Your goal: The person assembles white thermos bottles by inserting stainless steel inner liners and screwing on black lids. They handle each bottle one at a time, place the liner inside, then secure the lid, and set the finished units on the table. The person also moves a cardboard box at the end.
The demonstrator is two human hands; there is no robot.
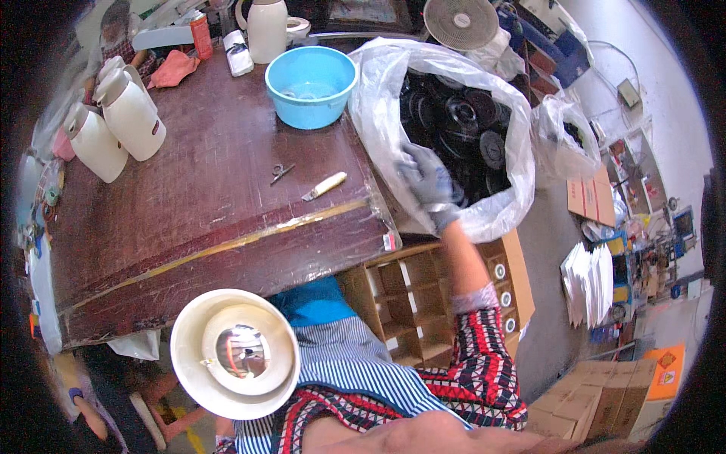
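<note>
My right hand (428, 177), in a grey work glove, reaches over the near left rim of a clear plastic bag (381, 108). Inside the bag lie several black round plastic parts (492, 148). The hand is blurred, and whether its fingers grip anything cannot be made out. In front of my body at lower left is a white vacuum flask body (180, 357), its round end facing up with a shiny silver dome (244, 349) in the middle. My left hand is out of sight; only a bit of its forearm shows below the flask body.
On the dark tabletop (215, 159) lie a utility knife (326, 185) and a small metal piece (279, 173). A blue basin (312, 110) stands beside the bag. White jugs (133, 122) stand at left. Below the table edge is a divided cardboard box (391, 306). A person (116, 34) is at far left.
</note>
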